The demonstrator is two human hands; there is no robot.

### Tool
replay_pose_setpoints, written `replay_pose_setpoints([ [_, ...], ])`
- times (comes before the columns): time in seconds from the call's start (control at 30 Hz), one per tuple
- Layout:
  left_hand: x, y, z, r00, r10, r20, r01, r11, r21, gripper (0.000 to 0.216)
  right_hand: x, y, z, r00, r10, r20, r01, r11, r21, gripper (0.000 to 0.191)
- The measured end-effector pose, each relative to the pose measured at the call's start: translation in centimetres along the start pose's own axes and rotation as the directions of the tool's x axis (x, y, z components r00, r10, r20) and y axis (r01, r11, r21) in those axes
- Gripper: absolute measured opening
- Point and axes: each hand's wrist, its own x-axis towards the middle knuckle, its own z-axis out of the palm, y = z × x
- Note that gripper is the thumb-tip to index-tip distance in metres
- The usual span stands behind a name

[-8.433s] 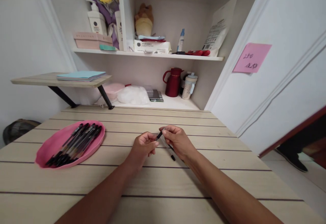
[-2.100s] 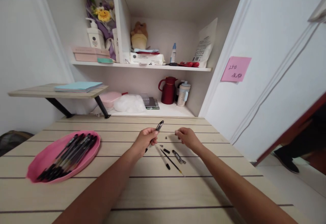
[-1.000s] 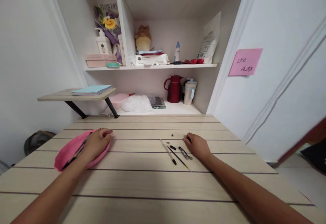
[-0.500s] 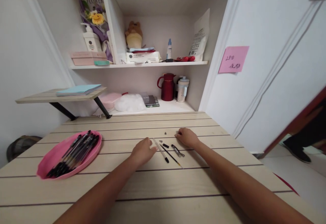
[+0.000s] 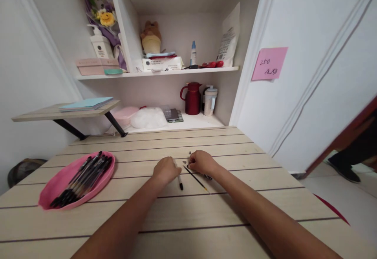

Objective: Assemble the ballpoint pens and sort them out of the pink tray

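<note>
My left hand [image 5: 165,170] rests on the wooden table [image 5: 188,208] with its fingers curled round the top of a clear pen barrel [image 5: 179,181], whose black tip points toward me. Just to its right, my right hand [image 5: 202,163] has its fingertips pinched together at the upper end of a thin black refill [image 5: 196,179] lying slantwise. What those fingertips hold is hidden. A metal-clipped pen part [image 5: 209,177] peeks out beside my right wrist. A tiny loose piece [image 5: 190,152] lies just beyond the hands. A pink tray [image 5: 57,182] at the left holds several black pens [image 5: 84,174].
Beyond the table, a low shelf carries a red jug [image 5: 192,98], a white mug [image 5: 209,100] and a plastic bag [image 5: 149,117]. A raised board with books [image 5: 85,103] stands at the back left. A wall with a pink note [image 5: 269,63] is on the right.
Both hands have drawn together over the pen parts. My left hand has closed on the barrel, which now lies more upright. My right hand slid left to the refill's end.
</note>
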Motion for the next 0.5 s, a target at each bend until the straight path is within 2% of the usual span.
replay_pose_setpoints([
  [0.17,-0.6,-1.0,-1.0,0.999,0.033,0.002,-0.032,0.999,-0.037,0.006,0.4,0.7,-0.7,0.998,0.018,-0.054,-0.009,0.988,0.152,0.007],
  [0.23,-1.3,-1.0,-1.0,0.997,0.073,0.029,-0.065,0.976,-0.208,0.007,0.5,1.1,-1.1,0.996,0.050,-0.070,-0.024,0.942,0.334,0.015],
  [0.3,-2.0,-0.8,-0.7,0.990,0.114,0.083,-0.059,0.869,-0.491,0.009,0.5,1.1,-1.4,0.993,0.089,-0.072,-0.031,0.815,0.578,0.020],
  [0.37,-2.6,-0.6,-0.1,0.981,0.136,0.137,-0.001,0.715,-0.699,0.011,0.4,1.0,-1.4,0.989,0.129,-0.070,-0.029,0.636,0.771,0.022],
  [0.43,-3.1,-0.5,0.3,0.977,0.136,0.166,0.044,0.631,-0.775,0.013,0.2,0.6,-1.3,0.985,0.159,-0.074,-0.020,0.523,0.852,0.023],
  [0.5,-3.2,-0.5,0.6,0.977,0.123,0.176,0.066,0.608,-0.791,0.013,0.0,0.1,-1.0,0.983,0.165,-0.079,-0.006,0.461,0.887,0.025],
])
